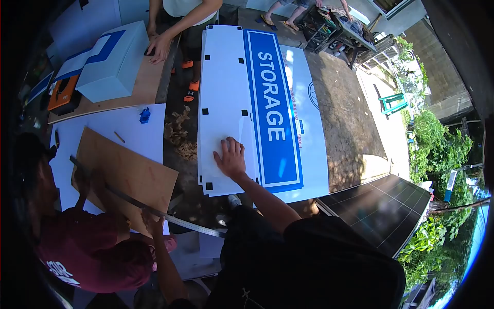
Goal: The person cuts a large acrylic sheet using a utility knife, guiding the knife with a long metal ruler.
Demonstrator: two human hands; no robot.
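My right hand (pixel 231 157) lies with fingers spread on a white panel (pixel 221 85) that has small black squares along its edges. Right beside that panel is a blue sign (pixel 280 149) with the white word STORAGE. At the lower left, my left hand (pixel 152 222) is closed around a long metal ruler (pixel 193 225). The ruler slants across a brown board (pixel 139 175), and its near end sticks out past my hand. A co-worker in a maroon shirt (pixel 95 247) leans over the board, with hands by the ruler's far part.
Another person's hands (pixel 162 47) rest near a white box (pixel 110 72) on the far table. An orange-black case (pixel 64 95), a crumpled blue piece (pixel 145 115) and a pencil-like stick (pixel 119 137) lie about. To the right are a dark gridded panel (pixel 381 206) and a green stool (pixel 393 104).
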